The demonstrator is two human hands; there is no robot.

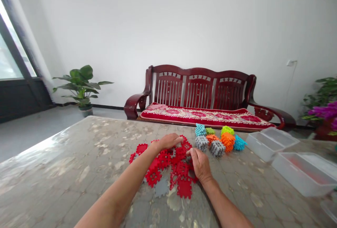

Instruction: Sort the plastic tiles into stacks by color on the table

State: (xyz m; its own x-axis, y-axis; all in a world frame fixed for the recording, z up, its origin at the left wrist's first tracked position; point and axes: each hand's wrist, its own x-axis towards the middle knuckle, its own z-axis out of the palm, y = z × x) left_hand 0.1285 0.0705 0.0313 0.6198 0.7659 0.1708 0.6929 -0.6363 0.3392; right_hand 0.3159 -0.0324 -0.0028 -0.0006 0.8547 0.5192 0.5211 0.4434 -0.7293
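Red interlocking tiles [184, 187] with notched edges lie in a loose pile at the middle of the table, with a few grey tiles [161, 187] among them. My left hand [170, 141] rests over the far side of the pile, its fingers extended toward the right. At the pile's right edge, my right hand [200, 163] is closed, thumb and fingers together by a small grey piece that is partly hidden. Beyond my right hand stand sorted stacks: grey [217, 148], orange [228, 141], blue [239, 143] and lime green [227, 129].
Two clear plastic boxes [292, 180] stand on the right of the table [65, 172]; the nearer shows something red inside. A wooden bench [197, 91] with a red patterned cover is behind the table. A potted plant [83, 84] stands at the left.
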